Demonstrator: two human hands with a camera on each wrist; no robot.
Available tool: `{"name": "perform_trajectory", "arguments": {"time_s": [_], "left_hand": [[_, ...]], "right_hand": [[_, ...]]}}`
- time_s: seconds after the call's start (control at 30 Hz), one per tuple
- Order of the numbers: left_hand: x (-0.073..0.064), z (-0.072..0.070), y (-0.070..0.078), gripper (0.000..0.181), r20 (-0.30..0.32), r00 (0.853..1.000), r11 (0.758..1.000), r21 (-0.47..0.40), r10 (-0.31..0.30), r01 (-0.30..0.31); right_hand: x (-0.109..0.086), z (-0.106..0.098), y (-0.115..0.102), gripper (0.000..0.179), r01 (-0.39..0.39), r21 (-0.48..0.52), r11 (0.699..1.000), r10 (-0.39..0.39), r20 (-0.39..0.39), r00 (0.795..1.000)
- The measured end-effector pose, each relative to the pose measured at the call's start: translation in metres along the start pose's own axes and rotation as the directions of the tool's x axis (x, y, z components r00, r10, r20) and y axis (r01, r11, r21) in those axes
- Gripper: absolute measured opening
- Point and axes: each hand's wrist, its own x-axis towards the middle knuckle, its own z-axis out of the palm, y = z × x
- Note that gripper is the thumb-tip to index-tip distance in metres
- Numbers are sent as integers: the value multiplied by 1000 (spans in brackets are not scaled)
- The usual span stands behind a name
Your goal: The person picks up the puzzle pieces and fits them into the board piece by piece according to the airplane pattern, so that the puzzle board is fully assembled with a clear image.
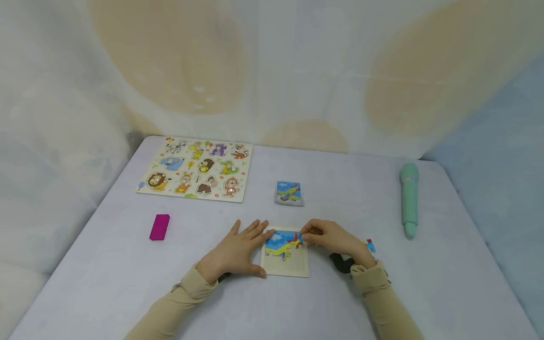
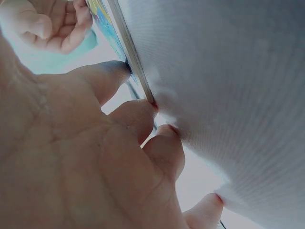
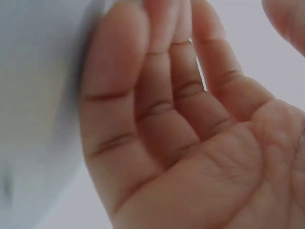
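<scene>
While L hand (image 1: 235, 251) spread on tray (image 1: 290, 268) edge, plane pcs (image 1: 278, 241) in upper part; R hand (image 1: 335, 237) at corner, can't tell if pinching.

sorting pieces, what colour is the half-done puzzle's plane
The plane is mostly yellow, some red; clearest in head view.

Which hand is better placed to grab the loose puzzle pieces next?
Probably the right hand: the loose pieces lie beside its wrist, on that side of the puzzle board. The left hand is farther away, its fingers touching the board's opposite side.
</scene>
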Motion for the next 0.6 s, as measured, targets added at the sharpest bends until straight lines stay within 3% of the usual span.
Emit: {"name": "perform_trajectory", "arguments": {"time_s": [0.13, 0.3, 0.47, 0.6], "left_hand": [[1, 1, -1, 103, -13, 1000, 1000, 1, 6, -6], [2, 1, -1, 103, -13, 1000, 1000, 20, 11, -11], [0, 1, -2, 104, -12, 1000, 999, 34, 8, -7], [-1, 1, -1, 103, -8, 1000, 1000, 25, 6, -6]], "right_hand": [[-22, -27, 18, 33, -59, -32, 998, 55, -101, 993], [-60, -54, 46, 38, -148, -75, 986, 127, -232, 964], [-87, -62, 65, 46, -190, -39, 981, 177, -222, 959], [-91, -63, 70, 49, -193, -35, 981, 180, -237, 955]]}}
